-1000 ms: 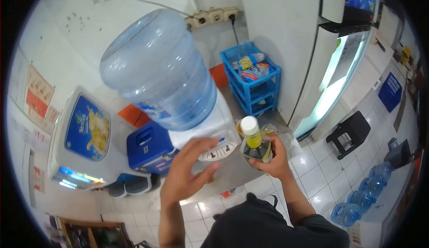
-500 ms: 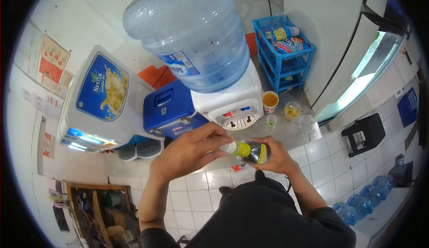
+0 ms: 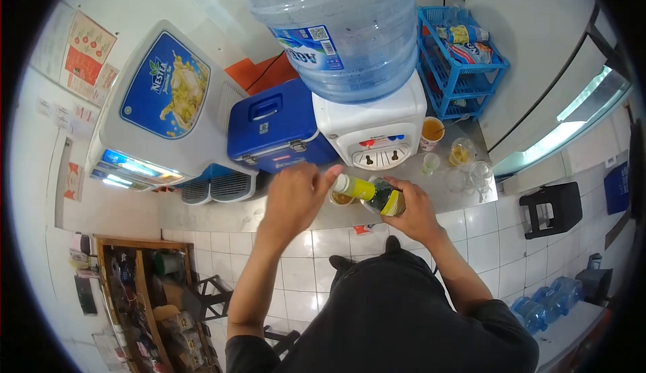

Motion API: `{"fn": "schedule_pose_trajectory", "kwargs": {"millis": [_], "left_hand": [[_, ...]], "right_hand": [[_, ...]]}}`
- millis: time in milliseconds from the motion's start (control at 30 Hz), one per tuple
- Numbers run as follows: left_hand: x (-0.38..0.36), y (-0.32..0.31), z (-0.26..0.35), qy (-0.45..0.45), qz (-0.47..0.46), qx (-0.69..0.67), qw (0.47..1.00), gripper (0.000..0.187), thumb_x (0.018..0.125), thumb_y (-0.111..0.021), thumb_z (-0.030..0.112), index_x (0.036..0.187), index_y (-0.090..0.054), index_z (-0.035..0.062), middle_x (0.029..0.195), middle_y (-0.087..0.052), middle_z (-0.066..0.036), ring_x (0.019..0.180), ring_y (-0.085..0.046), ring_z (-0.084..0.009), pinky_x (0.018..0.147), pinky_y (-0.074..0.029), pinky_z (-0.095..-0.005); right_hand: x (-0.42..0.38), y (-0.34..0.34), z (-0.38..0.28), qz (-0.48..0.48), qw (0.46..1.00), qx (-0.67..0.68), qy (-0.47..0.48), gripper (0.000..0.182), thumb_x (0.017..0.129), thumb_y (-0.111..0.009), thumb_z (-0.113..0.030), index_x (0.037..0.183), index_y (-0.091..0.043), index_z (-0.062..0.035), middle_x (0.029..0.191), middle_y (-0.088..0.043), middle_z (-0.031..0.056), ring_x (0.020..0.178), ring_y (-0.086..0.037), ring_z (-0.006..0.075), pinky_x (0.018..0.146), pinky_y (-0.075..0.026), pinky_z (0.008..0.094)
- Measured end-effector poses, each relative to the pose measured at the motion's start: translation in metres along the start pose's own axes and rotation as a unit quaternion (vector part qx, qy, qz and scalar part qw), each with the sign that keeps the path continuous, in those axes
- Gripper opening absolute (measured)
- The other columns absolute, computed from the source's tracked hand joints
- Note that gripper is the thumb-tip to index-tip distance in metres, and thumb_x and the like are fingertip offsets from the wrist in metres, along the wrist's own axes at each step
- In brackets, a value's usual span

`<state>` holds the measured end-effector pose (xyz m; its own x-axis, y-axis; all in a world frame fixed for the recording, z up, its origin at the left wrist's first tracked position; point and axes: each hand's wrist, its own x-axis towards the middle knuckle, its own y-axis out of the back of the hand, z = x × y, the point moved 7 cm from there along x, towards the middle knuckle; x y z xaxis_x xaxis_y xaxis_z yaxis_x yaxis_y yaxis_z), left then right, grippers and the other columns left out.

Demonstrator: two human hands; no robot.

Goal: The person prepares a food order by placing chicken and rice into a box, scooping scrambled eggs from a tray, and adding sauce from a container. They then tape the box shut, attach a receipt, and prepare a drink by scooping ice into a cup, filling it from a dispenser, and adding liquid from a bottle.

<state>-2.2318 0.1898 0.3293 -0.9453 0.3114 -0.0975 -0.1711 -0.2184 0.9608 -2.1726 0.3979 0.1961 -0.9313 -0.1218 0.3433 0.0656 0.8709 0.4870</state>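
Observation:
A bottle (image 3: 389, 199) with dark contents, a yellow-green label and a white cap (image 3: 342, 183) is tilted over the counter's front edge, its neck pointing left. My right hand (image 3: 416, 211) is wrapped round its body. My left hand (image 3: 296, 201) is at the cap, thumb against it and fingers curled; the fingertips are mostly hidden behind the hand. Just below the bottle's neck, a cup with brownish contents (image 3: 341, 199) is partly covered by the bottle and hand.
On the metal counter (image 3: 269, 218) stand a water dispenser (image 3: 377, 131) with a large bottle (image 3: 363, 43), a blue cooler box (image 3: 272, 127) and a Nestea machine (image 3: 168, 90). To the right are a cup of orange drink (image 3: 432, 131), several clear cups and a blue rack (image 3: 464, 70).
The view has shifted, so the dispenser sits higher and further right. My left hand has turned at the cap, and its fingers show less. A cup below the neck has come into view.

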Motion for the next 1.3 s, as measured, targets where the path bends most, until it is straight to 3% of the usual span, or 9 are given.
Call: {"fn": "schedule_pose_trajectory", "kwargs": {"millis": [33,167,433,533,633,733,933,1133,1300], "left_hand": [[-0.009,0.018,0.007,-0.095,0.117,-0.076,0.986,0.033,0.098,-0.066,0.032,0.103,-0.068,-0.0004,0.093,-0.067,-0.018,0.08,-0.065,-0.0327,0.07,-0.051,-0.041],[-0.021,0.022,0.015,-0.21,0.088,-0.132,0.965,0.033,0.096,-0.068,0.034,0.109,-0.068,0.0036,0.096,-0.068,-0.016,0.083,-0.067,-0.0277,0.072,-0.052,-0.0374],[0.001,-0.021,-0.026,-0.046,-0.185,0.054,0.98,0.039,0.094,-0.07,0.038,0.119,-0.068,0.0083,0.097,-0.067,-0.011,0.073,-0.066,-0.0244,0.064,-0.052,-0.035],[-0.01,-0.001,-0.024,-0.123,-0.022,-0.075,0.989,0.034,0.096,-0.068,0.037,0.111,-0.067,0.0067,0.096,-0.067,-0.011,0.076,-0.066,-0.025,0.068,-0.053,-0.0361],[-0.009,-0.008,-0.031,-0.248,-0.032,-0.129,0.96,0.035,0.097,-0.066,0.037,0.111,-0.065,0.0059,0.097,-0.066,-0.011,0.081,-0.066,-0.0254,0.073,-0.054,-0.0373],[-0.002,-0.024,-0.041,-0.198,-0.077,-0.131,0.968,0.032,0.097,-0.062,0.034,0.102,-0.062,0.0025,0.093,-0.065,-0.017,0.09,-0.066,-0.0374,0.078,-0.053,-0.046],[0.007,-0.077,-0.065,-0.103,-0.055,-0.068,0.991,0.033,0.1,-0.057,0.029,0.09,-0.061,-0.0018,0.087,-0.066,-0.021,0.081,-0.064,-0.0423,0.075,-0.051,-0.0504],[0.014,-0.079,-0.123,-0.002,0.035,-0.156,0.987,0.041,0.1,-0.055,0.033,0.081,-0.061,-0.0026,0.084,-0.067,-0.023,0.082,-0.066,-0.0437,0.075,-0.051,-0.0518],[-0.013,-0.101,-0.167,0.059,-0.012,-0.276,0.959,0.04,0.104,-0.053,0.031,0.09,-0.06,-0.0055,0.079,-0.063,-0.023,0.073,-0.059,-0.0385,0.072,-0.048,-0.0445]], "right_hand": [[0.0,-0.002,0.003,-0.001,1.0,0.006,-0.017,0.067,0.066,-0.088,-0.01,0.122,-0.053,-0.0011,0.125,-0.068,0.0194,0.114,-0.065,0.0396,0.097,-0.052,0.0448],[-0.003,-0.013,0.006,-0.025,0.999,0.018,-0.028,0.066,0.069,-0.086,-0.017,0.123,-0.05,-0.0026,0.132,-0.065,0.0172,0.115,-0.063,0.0406,0.099,-0.049,0.0476],[-0.007,-0.033,0.003,-0.051,0.999,-0.012,-0.01,0.066,0.067,-0.087,-0.011,0.12,-0.05,-0.0009,0.131,-0.065,0.0189,0.116,-0.064,0.0411,0.097,-0.052,0.0456],[-0.007,-0.039,0.002,-0.058,0.997,-0.021,-0.035,0.065,0.069,-0.087,-0.012,0.121,-0.05,-0.0014,0.13,-0.066,0.0196,0.114,-0.065,0.0413,0.097,-0.052,0.0454],[-0.011,-0.047,0.009,-0.068,0.996,-0.029,-0.044,0.063,0.071,-0.087,-0.012,0.121,-0.05,-0.0019,0.127,-0.067,0.0199,0.113,-0.066,0.0406,0.095,-0.053,0.0444],[-0.016,-0.058,0.017,-0.085,0.995,-0.009,-0.055,0.063,0.074,-0.083,-0.018,0.126,-0.049,-0.0031,0.128,-0.067,0.018,0.111,-0.064,0.042,0.095,-0.051,0.0488],[-0.023,-0.075,0.024,-0.096,0.991,-0.022,-0.092,0.061,0.077,-0.083,-0.019,0.125,-0.05,-0.0039,0.116,-0.069,0.0202,0.104,-0.067,0.0435,0.089,-0.054,0.0481],[-0.037,-0.091,0.059,-0.107,0.981,-0.066,-0.15,0.062,0.075,-0.086,-0.019,0.121,-0.049,-0.0032,0.105,-0.071,0.0229,0.098,-0.07,0.0431,0.085,-0.056,0.0473],[-0.049,-0.105,0.094,-0.157,0.963,-0.119,-0.183,0.06,0.076,-0.084,-0.02,0.121,-0.048,-0.0039,0.098,-0.071,0.0227,0.092,-0.069,0.0446,0.081,-0.055,0.05]]}}
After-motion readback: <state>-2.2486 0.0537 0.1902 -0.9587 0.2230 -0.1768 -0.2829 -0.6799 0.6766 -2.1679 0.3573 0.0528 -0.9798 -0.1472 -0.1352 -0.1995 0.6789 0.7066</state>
